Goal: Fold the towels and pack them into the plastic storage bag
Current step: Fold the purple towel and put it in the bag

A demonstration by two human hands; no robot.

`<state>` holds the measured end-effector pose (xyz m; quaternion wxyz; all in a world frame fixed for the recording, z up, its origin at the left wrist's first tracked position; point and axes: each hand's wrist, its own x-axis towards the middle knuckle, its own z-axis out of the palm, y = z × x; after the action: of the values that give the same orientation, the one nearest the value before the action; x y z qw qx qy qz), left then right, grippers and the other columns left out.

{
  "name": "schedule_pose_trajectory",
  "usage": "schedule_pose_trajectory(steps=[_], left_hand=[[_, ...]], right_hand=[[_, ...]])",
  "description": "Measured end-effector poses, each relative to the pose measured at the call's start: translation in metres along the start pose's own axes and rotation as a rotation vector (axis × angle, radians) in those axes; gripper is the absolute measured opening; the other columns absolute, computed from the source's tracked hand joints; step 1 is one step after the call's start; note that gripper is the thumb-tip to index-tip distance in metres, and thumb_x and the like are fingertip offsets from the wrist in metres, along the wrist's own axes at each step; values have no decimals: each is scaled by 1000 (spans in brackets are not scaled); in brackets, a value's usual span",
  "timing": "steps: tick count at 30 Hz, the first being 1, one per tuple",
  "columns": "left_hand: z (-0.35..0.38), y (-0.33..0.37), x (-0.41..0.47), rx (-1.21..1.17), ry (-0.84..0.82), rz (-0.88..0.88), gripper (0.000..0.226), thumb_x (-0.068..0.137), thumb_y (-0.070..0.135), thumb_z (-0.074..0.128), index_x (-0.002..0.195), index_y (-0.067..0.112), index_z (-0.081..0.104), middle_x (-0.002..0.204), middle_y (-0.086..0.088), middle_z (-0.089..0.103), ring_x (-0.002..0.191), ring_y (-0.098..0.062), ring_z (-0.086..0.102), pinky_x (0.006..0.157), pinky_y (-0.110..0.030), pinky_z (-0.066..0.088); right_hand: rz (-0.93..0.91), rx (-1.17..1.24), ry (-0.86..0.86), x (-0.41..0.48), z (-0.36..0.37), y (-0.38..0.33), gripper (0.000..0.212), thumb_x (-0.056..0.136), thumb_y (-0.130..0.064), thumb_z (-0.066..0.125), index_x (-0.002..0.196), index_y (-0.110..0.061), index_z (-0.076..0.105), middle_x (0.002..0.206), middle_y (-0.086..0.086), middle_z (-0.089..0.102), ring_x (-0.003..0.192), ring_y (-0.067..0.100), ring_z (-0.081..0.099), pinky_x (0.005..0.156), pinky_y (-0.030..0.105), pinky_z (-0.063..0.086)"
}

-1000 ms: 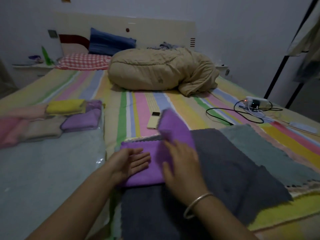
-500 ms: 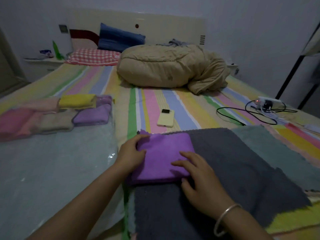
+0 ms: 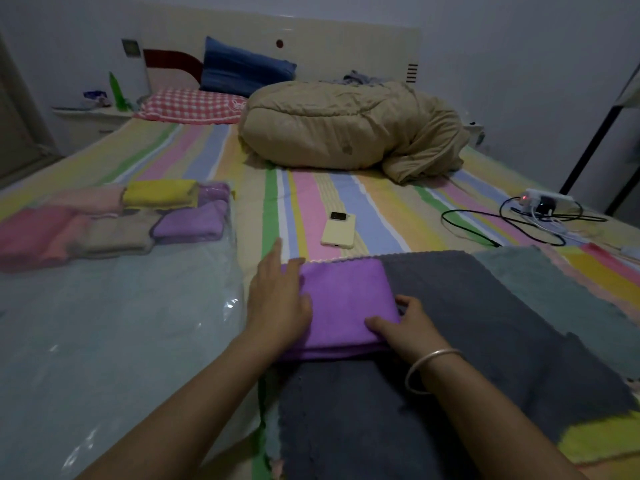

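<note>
No legible writing in view

Nothing here can be read as a word, brand or number. The red checked pillow (image 3: 188,105) carries a small pale emblem at its near corner, too blurred to make out. The tan quilt (image 3: 332,129) bears a faint dark mark on its front, equally unreadable. The yellow phone (image 3: 338,230) and the white power strip (image 3: 547,199) show no readable label.

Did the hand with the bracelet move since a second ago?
Yes. The right hand has slid back toward the person, away from the yellow phone, from the middle of the purple towel to its near right corner.
</note>
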<state>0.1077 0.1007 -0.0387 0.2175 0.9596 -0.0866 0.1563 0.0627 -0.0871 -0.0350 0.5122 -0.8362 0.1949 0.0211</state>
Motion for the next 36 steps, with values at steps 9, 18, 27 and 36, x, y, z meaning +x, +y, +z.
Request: schedule_pose_trajectory(steps=[9,18,27,36], left_hand=[[52,55,-1,145,-348,185,66,96,49,11,153,16,6,161,-8,-3,148,-20,-4,119,-43,-9],[72,58,-18,111,-234,160,84,78,50,-10,153,15,9,161,-7,5,148,-21,0,117,-44,-11],[4,32,26,-1353,-160,-742,21,90,5,47,75,8,61,48,0,58,34,-7,49,36,-11,37],[12,2,11,-1174,-81,-659,20,67,21,60,87,22,59,94,-9,71,86,-22,67,85,-36,55]], right_hand=[[35,288,197,9,-35,4,50,76,2,69,124,0,55,107,17,63,89,30,61,76,36,52],[-146,527,209,-2,-15,14,25,80,1,65,100,-13,66,94,5,69,85,20,63,72,24,53],[-847,-652,238,-36,54,4,57,72,-27,50,122,-2,63,126,14,62,119,31,58,106,40,38],[-716,-928,56,-49,70,1,83,90,-63,3,133,-16,56,143,0,48,140,23,33,111,44,10]])
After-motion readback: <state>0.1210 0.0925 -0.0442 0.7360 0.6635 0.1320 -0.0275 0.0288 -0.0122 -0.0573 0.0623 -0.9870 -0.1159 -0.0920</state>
